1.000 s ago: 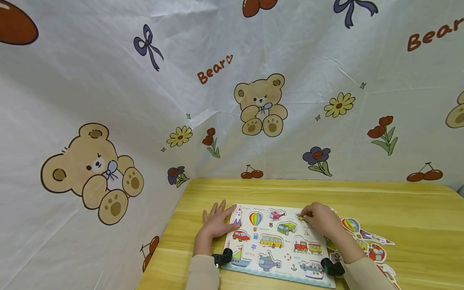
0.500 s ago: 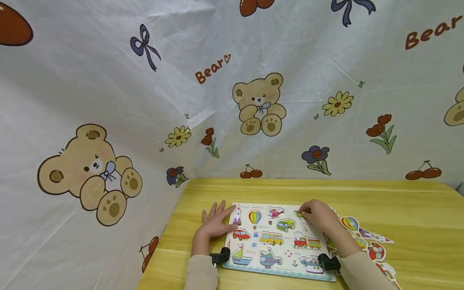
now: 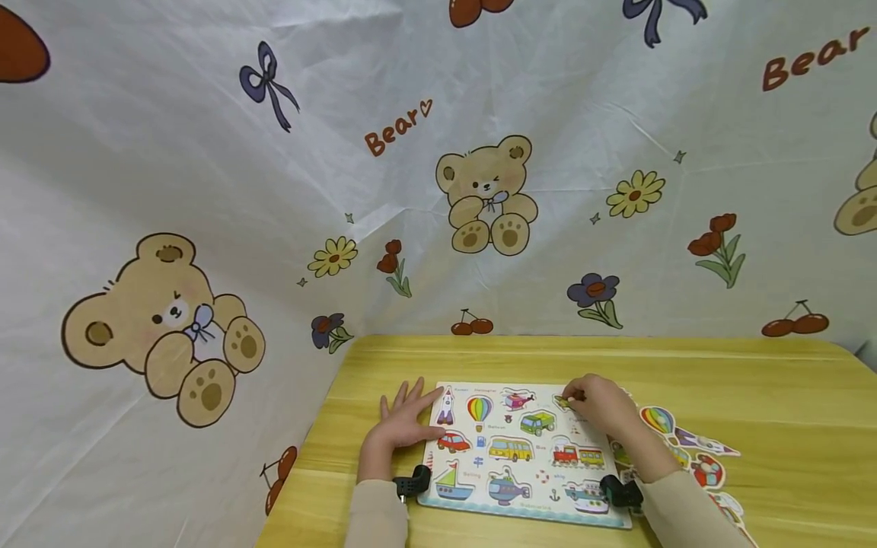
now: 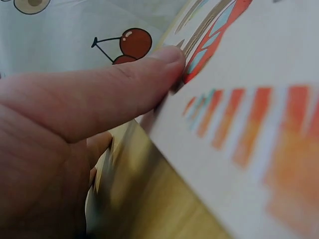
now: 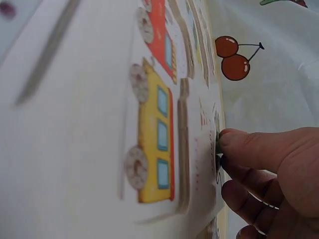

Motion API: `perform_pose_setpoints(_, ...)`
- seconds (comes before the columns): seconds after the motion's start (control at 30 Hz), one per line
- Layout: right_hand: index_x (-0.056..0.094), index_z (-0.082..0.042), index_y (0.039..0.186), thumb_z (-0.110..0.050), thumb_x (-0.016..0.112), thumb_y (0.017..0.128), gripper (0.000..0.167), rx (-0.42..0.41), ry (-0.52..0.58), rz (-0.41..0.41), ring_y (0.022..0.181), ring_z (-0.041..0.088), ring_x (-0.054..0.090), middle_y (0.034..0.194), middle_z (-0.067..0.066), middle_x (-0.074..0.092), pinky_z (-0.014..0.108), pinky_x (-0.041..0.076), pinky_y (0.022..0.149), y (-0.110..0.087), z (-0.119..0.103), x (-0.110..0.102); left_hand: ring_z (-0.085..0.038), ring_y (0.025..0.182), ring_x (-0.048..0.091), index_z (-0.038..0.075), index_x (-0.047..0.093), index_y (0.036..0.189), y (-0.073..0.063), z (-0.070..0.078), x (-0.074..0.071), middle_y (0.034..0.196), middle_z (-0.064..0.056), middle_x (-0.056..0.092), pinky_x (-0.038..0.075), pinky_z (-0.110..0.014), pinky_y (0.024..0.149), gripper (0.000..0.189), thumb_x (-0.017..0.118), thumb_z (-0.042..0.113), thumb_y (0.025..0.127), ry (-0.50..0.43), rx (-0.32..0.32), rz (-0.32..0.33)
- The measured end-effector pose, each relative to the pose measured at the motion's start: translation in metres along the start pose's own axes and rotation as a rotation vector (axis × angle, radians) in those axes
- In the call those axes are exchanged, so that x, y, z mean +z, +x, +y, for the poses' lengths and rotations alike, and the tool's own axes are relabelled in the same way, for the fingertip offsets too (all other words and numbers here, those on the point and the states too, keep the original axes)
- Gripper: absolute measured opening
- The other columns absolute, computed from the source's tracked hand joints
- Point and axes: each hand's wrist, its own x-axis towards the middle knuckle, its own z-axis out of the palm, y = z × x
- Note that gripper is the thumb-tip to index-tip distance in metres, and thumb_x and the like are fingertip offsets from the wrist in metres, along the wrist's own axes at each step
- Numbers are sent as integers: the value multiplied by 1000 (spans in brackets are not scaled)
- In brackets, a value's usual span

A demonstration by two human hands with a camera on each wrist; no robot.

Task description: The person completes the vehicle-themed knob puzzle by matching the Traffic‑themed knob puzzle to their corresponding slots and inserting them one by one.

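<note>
A white wooden puzzle board (image 3: 479, 495) printed with vehicles lies on the table. Over its left edge my left hand (image 3: 400, 425) is spread; in the left wrist view the thumb (image 4: 119, 92) lies straight, touching the board near the red car. At the far right corner, my right hand (image 3: 606, 405) pinches a small green-and-yellow puzzle piece (image 3: 561, 401) between thumb and finger. Most of that piece is hidden, so its shape is unclear. In the right wrist view the thumb (image 5: 254, 144) and fingertips meet at the board's far edge, beyond the yellow bus (image 5: 154, 149).
Loose puzzle pieces lie in a pile right of the board, among them a balloon (image 3: 656, 419), a rocket (image 3: 709, 442) and a red piece (image 3: 708, 471). Partly, the right forearm covers them. Behind the wooden table (image 3: 788, 411) hangs a bear-print cloth (image 3: 411, 68).
The board's near right corner has shifted slightly away from me. My right hand moves a little farther away with the pinched piece. My left hand stays spread at the board's edge.
</note>
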Motion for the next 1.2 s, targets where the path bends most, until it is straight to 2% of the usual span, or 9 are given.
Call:
perform_pose_setpoints(0.13,74,-10,103,-13,70,91,14,-15,26,6,81,18,59,95,6,68,40,51,69,-2,4,-3,-41,156,-1,31,42,153,0,-1,-1,169,-10,13,-13,-72,116,81,78,45,82,-6,0,0)
perform_pose_setpoints(0.23,73,-7,111,-13,69,91,20,-17,59,43,80,19,59,97,8,69,34,48,65,-7,13,-12,-41,156,-2,31,42,153,1,1,-1,169,-10,13,-13,-73,116,81,77,45,82,-10,1,-8)
perform_pose_setpoints(0.4,69,-4,118,-14,67,93,27,30,105,129,84,24,59,104,15,69,30,45,61,-16,32,-33,-41,156,-1,31,41,153,3,2,-1,170,-11,13,-12,-73,115,80,77,45,82,3,3,-4)
perform_pose_setpoints(0.57,69,-4,120,-18,65,95,29,75,135,163,89,29,59,109,17,69,29,45,62,-24,46,-47,-42,156,0,30,42,153,3,2,-1,169,-12,13,-12,-74,115,80,78,44,82,10,5,8)
perform_pose_setpoints(0.73,70,-3,119,-20,66,95,29,102,154,163,91,32,62,112,19,70,30,47,65,-30,56,-45,-44,155,0,28,43,152,0,2,1,169,-13,14,-12,-75,114,81,78,44,81,6,4,5)
perform_pose_setpoints(0.9,70,-2,117,-19,65,95,28,106,156,164,91,34,63,112,22,70,30,48,62,-33,63,-39,-44,155,0,30,42,153,-1,1,4,169,-12,14,-11,-75,114,81,78,46,81,8,3,0)
perform_pose_setpoints(1.13,71,-3,115,-19,65,94,27,127,157,133,91,31,63,110,21,71,31,46,65,-27,63,-32,-44,156,0,29,44,152,1,-1,3,169,-12,14,-12,-74,115,80,78,44,82,-5,12,12)
perform_pose_setpoints(1.2,71,-3,114,-20,67,93,27,136,148,118,91,32,63,108,20,71,35,47,68,-25,61,-30,-44,156,0,28,44,152,1,-1,3,169,-12,15,-12,-74,115,80,78,44,81,-3,15,15)
